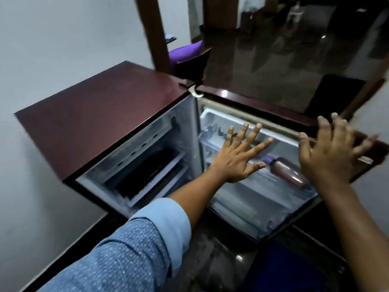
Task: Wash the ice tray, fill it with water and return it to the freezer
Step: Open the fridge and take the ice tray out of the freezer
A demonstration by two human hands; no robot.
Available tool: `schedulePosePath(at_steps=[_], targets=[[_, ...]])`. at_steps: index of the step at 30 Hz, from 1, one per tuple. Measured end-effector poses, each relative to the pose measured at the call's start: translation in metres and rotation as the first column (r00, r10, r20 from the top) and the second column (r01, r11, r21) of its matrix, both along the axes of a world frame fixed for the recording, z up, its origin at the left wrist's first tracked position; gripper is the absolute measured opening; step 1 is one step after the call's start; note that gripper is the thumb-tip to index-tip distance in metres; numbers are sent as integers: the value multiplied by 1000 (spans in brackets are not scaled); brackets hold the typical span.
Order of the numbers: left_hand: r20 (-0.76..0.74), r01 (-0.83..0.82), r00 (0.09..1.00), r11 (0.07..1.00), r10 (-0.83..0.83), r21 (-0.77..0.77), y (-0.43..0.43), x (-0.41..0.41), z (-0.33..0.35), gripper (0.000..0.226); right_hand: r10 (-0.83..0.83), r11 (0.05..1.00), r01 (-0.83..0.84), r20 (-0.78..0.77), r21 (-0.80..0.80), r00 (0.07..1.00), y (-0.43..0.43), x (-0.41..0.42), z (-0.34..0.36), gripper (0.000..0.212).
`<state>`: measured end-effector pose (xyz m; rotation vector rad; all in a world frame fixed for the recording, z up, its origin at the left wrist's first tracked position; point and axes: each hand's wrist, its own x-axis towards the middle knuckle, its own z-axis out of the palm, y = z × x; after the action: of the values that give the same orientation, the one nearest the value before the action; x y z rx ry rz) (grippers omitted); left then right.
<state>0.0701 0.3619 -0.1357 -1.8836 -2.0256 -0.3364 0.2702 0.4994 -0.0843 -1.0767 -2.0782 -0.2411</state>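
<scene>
Ice tray (147, 172) is probably that dark flat thing on the left in the freezer (134, 140), hard to tell. Likely light, stiff plastic, frosty-slick, so take it by the long rims. Left grip (237, 158) and right grip (328, 154): spread wide, empty.

No writing, brand, number or sign is showing clearly enough to read. The dark red top of the fridge (101, 114) is showing only a plain glossy surface. The bottle (288, 173) lying in the shelf of the open door (252, 104) is coming through blurred, with nothing legible on its side. The white inner walls and shelves are likewise too smeared by motion for any marking to be made out.
</scene>
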Motion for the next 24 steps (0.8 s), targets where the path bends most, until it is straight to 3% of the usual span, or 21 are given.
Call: schedulePosePath(at_steps=[4, 9, 13, 16, 19, 22, 24], targets=[[7, -146, 989, 986, 147, -75, -83, -62, -44, 71, 270, 962, -269, -5, 38, 963, -62, -64, -9, 45], [27, -468, 874, 853, 486, -231, -185, -134, -94, 73, 554, 830, -556, 52, 41, 831, -131, -154, -46, 37], [56, -602, 765, 744, 642, -290, -236, -152, -96, 74, 701, 712, -694, 54, -106, 711, -172, -213, -73, 39], [108, -697, 666, 668, 738, -259, -256, -167, -89, 77, 823, 562, -799, 53, -213, 565, -187, -261, -86, 43], [198, -754, 575, 608, 794, -247, -261, -188, -73, 79, 876, 475, -811, 103, -341, 471, -184, -322, -90, 46], [469, -827, 292, 466, 833, -313, -247, -204, -64, 71, 893, 440, -765, 141, -470, 427, -182, -376, -95, 43], [649, -876, 101, 377, 754, -302, -235, -218, -54, 49, 899, 429, -734, 169, -527, 405, -175, -415, -104, 30]])
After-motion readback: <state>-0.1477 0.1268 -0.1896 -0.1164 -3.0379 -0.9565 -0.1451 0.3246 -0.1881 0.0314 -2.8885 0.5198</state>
